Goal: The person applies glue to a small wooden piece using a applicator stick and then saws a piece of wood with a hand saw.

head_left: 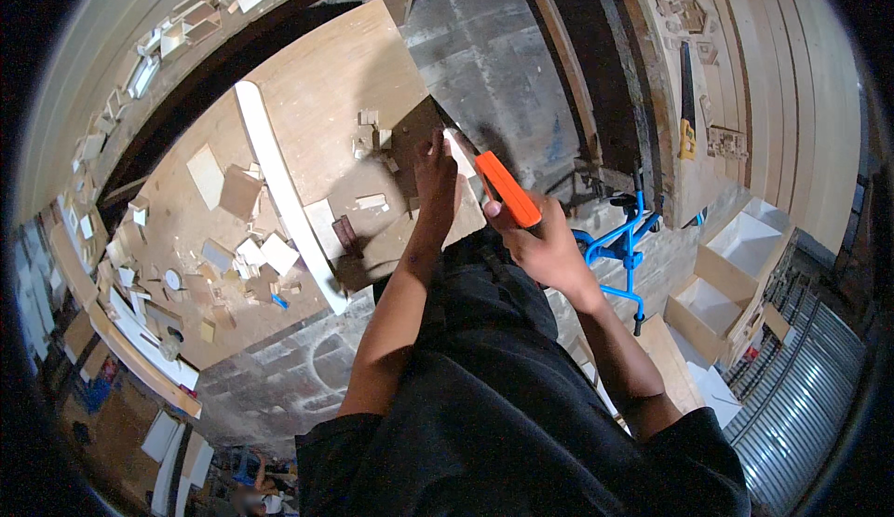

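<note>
My right hand (549,251) is wrapped round the orange handle of a handsaw (507,189), its thumb lying along the near side. The thin dark blade slants away to the upper left, beside a small white piece of board (458,152) at the edge of the plywood table. My left hand (436,182) presses its fingers on that white piece, close to the blade. Where the blade meets the piece is too small to tell. Left of this hand, a small light block (371,202) and a dark reddish-brown block (346,236) lie on the plywood (317,70).
A long white board (279,182) lies across the table, with many wood offcuts (251,256) to its left. On the right are a blue metal frame (619,256), open wooden boxes (717,279) and a yellow-handled saw (687,140). A person (265,498) is at the lower left.
</note>
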A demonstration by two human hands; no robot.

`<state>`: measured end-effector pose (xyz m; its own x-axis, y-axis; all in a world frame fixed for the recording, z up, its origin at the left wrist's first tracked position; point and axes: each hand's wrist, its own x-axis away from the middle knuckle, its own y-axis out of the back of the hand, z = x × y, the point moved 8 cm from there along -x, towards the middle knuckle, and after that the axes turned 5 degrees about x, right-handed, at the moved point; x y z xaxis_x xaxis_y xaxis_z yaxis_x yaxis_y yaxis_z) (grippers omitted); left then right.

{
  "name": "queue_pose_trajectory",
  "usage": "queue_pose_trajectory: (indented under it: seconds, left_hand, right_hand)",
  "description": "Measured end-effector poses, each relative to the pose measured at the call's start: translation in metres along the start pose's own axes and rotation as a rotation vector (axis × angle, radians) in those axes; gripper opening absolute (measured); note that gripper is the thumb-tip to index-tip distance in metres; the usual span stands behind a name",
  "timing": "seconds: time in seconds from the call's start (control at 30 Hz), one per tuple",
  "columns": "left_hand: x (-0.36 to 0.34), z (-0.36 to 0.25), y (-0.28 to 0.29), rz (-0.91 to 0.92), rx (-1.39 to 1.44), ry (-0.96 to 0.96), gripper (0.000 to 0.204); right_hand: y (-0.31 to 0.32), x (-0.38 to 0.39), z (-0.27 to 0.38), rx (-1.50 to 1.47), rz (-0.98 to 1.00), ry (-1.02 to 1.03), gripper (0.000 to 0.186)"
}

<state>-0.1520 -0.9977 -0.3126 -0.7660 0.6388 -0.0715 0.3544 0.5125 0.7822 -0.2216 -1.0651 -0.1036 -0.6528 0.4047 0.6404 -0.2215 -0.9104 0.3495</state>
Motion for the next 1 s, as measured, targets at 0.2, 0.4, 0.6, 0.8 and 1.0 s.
queue_pose_trajectory:
  seconds: [0.2,0.4,0.6,0.8,1.0]
  left_hand:
    - [-0.001,0.004,0.002,-0.044,0.133,0.088,0.028]
    - [0.015,0.046,-0.055,-0.078,0.309,0.183,0.027]
    - [0.004,0.030,-0.043,0.063,0.296,0.236,0.030]
    - [0.012,0.048,-0.049,-0.081,0.523,0.388,0.035]
    - [0.010,0.028,-0.045,0.025,0.254,0.230,0.026]
  right_hand:
    - [0.002,0.005,0.011,0.061,-0.045,0.032,0.034]
    - [-0.009,-0.004,0.008,-0.065,0.010,0.077,0.035]
    - [-0.001,0.000,0.006,0.043,-0.071,0.159,0.033]
    - [0.004,-0.007,0.019,0.084,-0.048,0.226,0.033]
    - [0.005,0.003,0.008,0.075,-0.089,0.183,0.028]
